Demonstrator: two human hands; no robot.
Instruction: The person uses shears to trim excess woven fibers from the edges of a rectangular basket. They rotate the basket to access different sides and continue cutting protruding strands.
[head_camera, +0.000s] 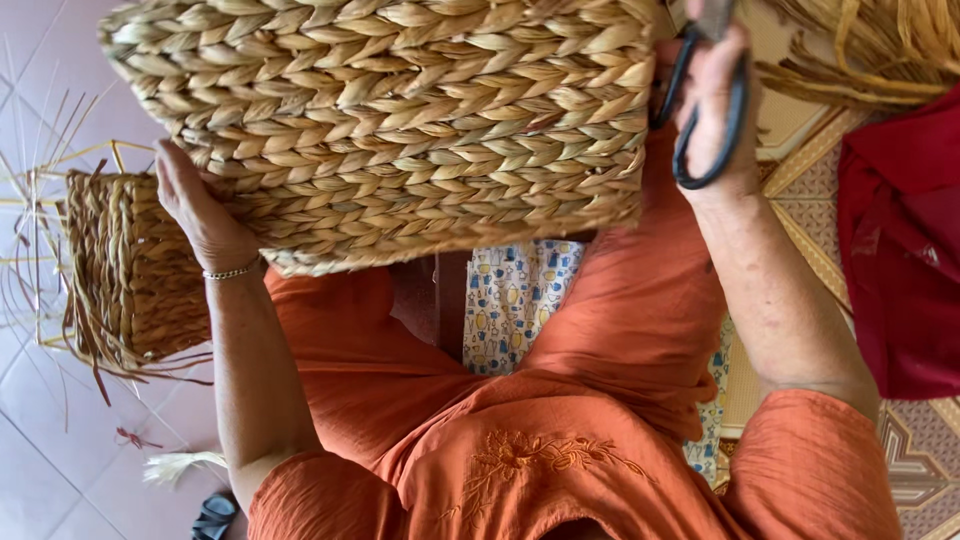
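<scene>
A large woven seagrass basket (390, 120) is steadied on the lap by the flat, unclenched left hand (200, 215). Black-handled scissors (705, 110) are gripped in the right hand (715, 100) at the basket's edge. The weave could be nicked if the blades slip.

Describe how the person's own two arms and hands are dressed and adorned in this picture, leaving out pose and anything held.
Both arms are bare below short, loose orange fabric sleeves of a top with orange floral embroidery on the chest. The left hand has a thin beaded bracelet at its wrist. The right hand shows no jewellery or gloves.
</scene>
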